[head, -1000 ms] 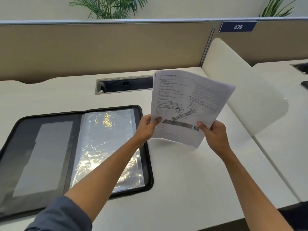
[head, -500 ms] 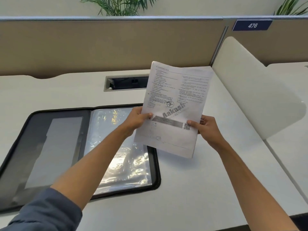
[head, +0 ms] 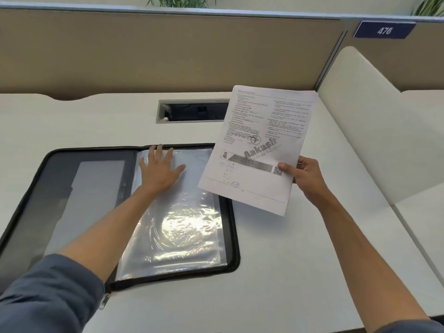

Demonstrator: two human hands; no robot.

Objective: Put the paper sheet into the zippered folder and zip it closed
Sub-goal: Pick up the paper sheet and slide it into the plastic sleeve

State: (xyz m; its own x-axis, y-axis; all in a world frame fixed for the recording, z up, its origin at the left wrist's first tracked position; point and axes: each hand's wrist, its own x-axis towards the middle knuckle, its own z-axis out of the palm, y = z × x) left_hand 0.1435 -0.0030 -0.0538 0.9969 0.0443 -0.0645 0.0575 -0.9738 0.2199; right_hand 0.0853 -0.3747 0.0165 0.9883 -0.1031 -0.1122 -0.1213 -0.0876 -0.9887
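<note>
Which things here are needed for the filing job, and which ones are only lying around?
Needed:
paper sheet, held by the right hand
zippered folder, lying open
left hand, flat on the plastic sleeves

Not needed:
cable slot in the desk
number sign
plants

Office: partitioned desk [head: 264, 272], numbered cubicle sign [head: 384, 30]

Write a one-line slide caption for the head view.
Right hand holds the paper sheet above the desk while the left hand rests flat on the open zippered folder.
</note>
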